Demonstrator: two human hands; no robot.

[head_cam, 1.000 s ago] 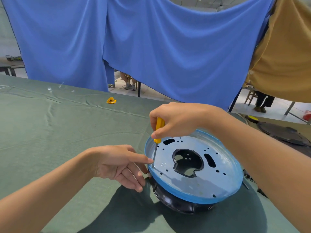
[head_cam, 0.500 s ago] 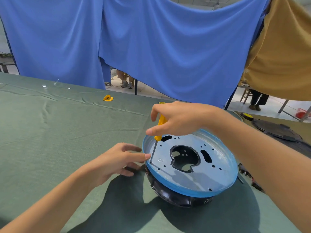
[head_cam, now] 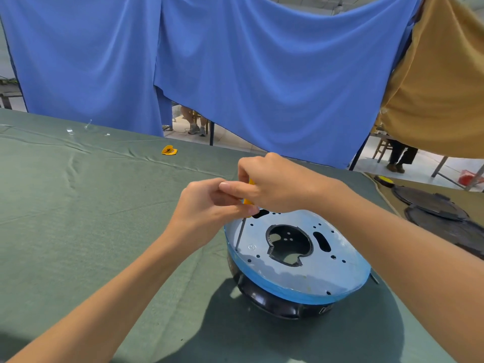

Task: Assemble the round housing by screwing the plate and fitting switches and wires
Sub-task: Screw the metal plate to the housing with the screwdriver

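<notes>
Broadly, a green-clothed bench (head_cam: 78, 218) carries everything we see. Toward its right side sits the round housing (head_cam: 275, 305), black and glossy, with the blue-rimmed plate (head_cam: 327, 271) lying on top. Our right hand (head_cam: 275, 184) is above the plate's far-left edge, fingers wrapped around the yellow handle of the screwdriver (head_cam: 240, 234), whose tip rests at the plate's left rim. Our left hand (head_cam: 207, 208) meets it from the left, fingers curled and seemingly pinching the handle's lower end, though the contact is partly hidden. Far off lies a small yellow piece (head_cam: 169, 150).
</notes>
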